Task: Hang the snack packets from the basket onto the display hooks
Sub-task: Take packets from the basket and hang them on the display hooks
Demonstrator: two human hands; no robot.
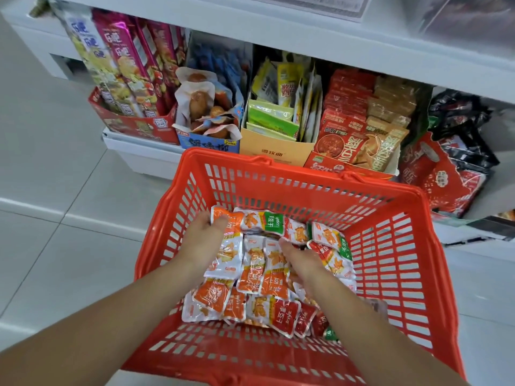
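A red plastic basket (395, 246) stands on the floor in front of the shelf, holding a heap of several small snack packets (259, 271) in orange, white, red and green. Both my hands are down inside it. My left hand (204, 238) grips a bunch of orange and white packets (227, 246) at the heap's left side, thumb on top. My right hand (303, 263) lies on the packets in the middle, fingers curled down among them; its grip is hidden. No display hooks are in view.
Beyond the basket, the white bottom shelf (139, 151) carries open cartons of snacks: long packs (125, 65) at left, wrapped sausages (206, 104), green and yellow sachets (276, 112), red and tan packs (359, 126), dark bags (457, 151) at right. Pale floor tiles (55, 190) lie at left.
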